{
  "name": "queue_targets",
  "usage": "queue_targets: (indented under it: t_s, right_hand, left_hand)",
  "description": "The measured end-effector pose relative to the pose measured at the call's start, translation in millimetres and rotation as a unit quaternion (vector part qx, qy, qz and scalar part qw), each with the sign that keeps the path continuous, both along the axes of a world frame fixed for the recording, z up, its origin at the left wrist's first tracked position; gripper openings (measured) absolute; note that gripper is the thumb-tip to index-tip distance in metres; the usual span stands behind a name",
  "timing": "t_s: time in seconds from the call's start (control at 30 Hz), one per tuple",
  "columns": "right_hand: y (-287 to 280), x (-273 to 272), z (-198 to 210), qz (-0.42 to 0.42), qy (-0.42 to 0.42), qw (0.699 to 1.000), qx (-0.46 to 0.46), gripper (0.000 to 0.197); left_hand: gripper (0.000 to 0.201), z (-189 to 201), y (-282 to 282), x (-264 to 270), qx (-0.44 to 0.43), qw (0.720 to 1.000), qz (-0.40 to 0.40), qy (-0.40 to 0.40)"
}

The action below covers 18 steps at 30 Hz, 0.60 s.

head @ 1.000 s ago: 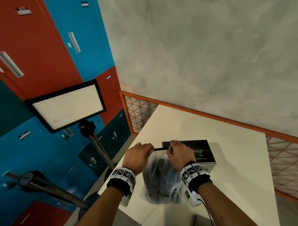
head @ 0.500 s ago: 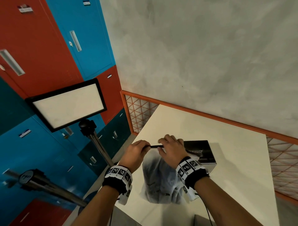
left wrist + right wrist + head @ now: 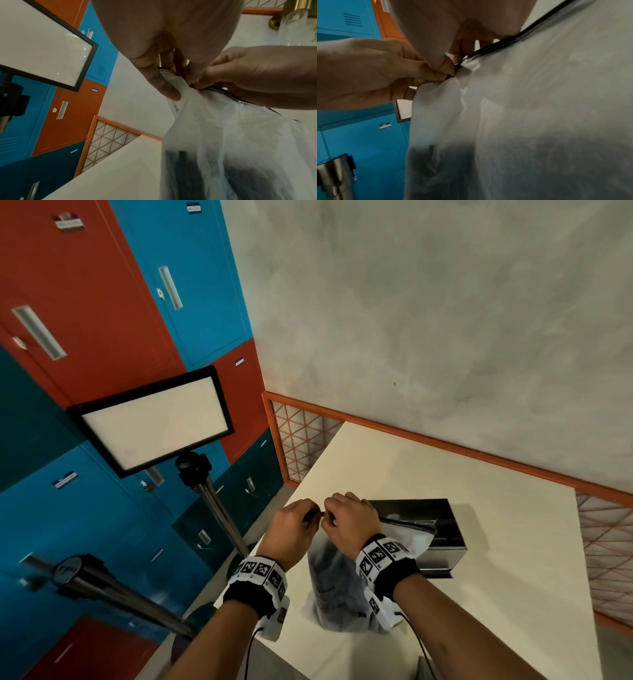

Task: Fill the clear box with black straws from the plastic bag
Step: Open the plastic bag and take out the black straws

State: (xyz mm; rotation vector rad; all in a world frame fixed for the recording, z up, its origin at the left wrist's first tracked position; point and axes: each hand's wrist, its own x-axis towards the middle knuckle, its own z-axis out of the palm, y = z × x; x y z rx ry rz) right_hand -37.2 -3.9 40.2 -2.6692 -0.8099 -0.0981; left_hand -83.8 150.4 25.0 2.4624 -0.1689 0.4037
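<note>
Head view: left hand (image 3: 294, 525) and right hand (image 3: 349, 518) pinch one corner of the plastic bag (image 3: 337, 587), whose black straws (image 3: 185, 174) hang below the fingers (image 3: 161, 81); clear box (image 3: 424, 529) just beyond. Uneven pulling may tear film, scattering straws across the desk (image 3: 496, 542).

The plastic bag (image 3: 337, 583) is frosted and translucent, standing upright on the table with a black zip strip (image 3: 496, 46) along its top edge, pinched at one end. The black straws (image 3: 185, 175) show as a dark mass in its lower part. Just behind it lies the clear box (image 3: 442, 529), dark inside.
</note>
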Motion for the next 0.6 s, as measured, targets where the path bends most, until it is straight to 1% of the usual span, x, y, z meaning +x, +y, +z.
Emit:
queue_targets:
  t_s: [0.13, 0.2, 0.37, 0.6]
  right_hand:
    - [-3.6, -1.2, 0.1, -0.018, 0.008, 1.0, 0.016, 0.014]
    - [-5.6, -1.9, -0.7, -0.02, 0.014, 1.0, 0.015, 0.014]
    - [-7.4, -4.3, -0.2, -0.022, 0.016, 1.0, 0.016, 0.012]
    - [-8.4, -7.4, 4.9, -0.017, 0.015, 1.0, 0.012, 0.013]
  left_hand:
    - [0.009, -1.6, 7.8, -4.4, -0.027, 0.999, 0.015, 0.012]
    - [0.009, -1.3, 10.3, -6.6, -0.037, 0.999, 0.018, 0.023]
    - [0.007, -2.5, 16.6, -9.3, -0.039, 0.999, 0.023, 0.03]
    - [0.012, -0.7, 18.7, -10.7, -0.053, 0.998, 0.035, 0.027]
